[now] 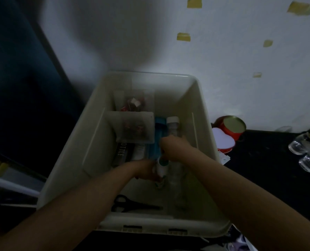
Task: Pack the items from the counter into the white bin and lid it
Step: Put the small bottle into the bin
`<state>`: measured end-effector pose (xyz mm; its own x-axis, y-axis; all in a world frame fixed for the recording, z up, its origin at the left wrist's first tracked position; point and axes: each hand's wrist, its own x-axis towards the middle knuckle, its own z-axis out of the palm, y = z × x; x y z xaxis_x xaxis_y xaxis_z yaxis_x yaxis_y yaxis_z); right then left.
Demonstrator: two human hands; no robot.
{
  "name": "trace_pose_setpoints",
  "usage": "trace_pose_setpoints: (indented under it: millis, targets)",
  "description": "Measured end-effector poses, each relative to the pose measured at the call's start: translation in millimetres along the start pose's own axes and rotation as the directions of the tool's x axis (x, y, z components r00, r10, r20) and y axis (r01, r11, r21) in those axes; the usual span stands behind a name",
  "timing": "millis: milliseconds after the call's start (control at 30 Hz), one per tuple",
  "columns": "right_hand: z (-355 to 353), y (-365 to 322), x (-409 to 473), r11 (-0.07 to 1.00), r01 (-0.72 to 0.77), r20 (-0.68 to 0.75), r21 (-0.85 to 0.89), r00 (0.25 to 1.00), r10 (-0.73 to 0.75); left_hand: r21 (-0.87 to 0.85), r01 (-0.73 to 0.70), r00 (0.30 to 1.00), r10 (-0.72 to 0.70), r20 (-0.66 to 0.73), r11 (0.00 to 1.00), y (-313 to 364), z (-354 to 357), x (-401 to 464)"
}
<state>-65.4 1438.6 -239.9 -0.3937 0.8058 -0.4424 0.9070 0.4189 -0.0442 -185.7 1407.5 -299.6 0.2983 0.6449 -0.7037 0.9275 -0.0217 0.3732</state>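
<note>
Bin: white bin (pixel 201 113) stands open in the middle of the view, against the wall, with no lid on it; both forearms reach down into it from the near side.
Thing in hand: small white bottle (pixel 161 168) with a teal band is low in the bin, near the middle of the floor, between the two hands. Its long axis runs about near to far, a little tilted.
Left hand: left hand (pixel 147 171) is at the left side of the white bottle and its fingers seem curled round it; the picture is dark and blurred there.
Right hand: right hand (pixel 172 147) is just beyond the white bottle, above its far end. Its fingers are bent and touch the top, but I cannot tell if it really grips.
Neighbours: blue bottle (pixel 157 138) and clear bottle (pixel 173 125) lie side by side just beyond the hands, long axes also near to far. Clear box (pixel 135 127) is to the left of them, scissors (pixel 132 205) near the front wall.
Key relation: free floor lies to the right of the clear bottle, so the white bottle probably goes down there, parallel to the others.
Still outside: red tin (pixel 232 126) and heart-shaped box (pixel 223 140) wait on the table (pixel 268 160) at the right.
</note>
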Motion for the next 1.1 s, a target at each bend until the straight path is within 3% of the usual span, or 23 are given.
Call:
trace_pose_setpoints:
  millis: [300,500,667,767,1000,1100]
  targets:
    - [-2,1,-3,1.0,0.014,0.099,0.026,0.995,-0.016,-0.01,-0.016,1.0,0.016,-0.005,1.0,-6,-2,6]
    - [-4,-2,-7,1.0,0.02,0.12,-0.005,0.993,-0.02,0.105,-0.084,0.996,0.086,-0.018,0.991,1,2,4]
    - [-5,-2,-6,1.0,0.015,0.149,0.026,0.989,-0.019,0.077,-0.023,0.999,0.021,0.029,0.997,-3,1,7]
    - [-11,0,-6,0.989,0.01,0.148,0.15,0.988,-0.032,0.039,0.026,0.999,-0.027,0.038,0.999,-7,-3,7]
    - [-24,12,-4,0.963,-0.048,-0.041,0.263,0.997,0.061,0.122,0.088,0.989,-0.102,0.108,0.989,-7,-17,-5]
    - [-28,18,-3,0.916,-0.016,-0.334,0.4,0.929,0.161,0.152,0.031,0.998,-0.021,-0.067,0.988,1,-37,-15]
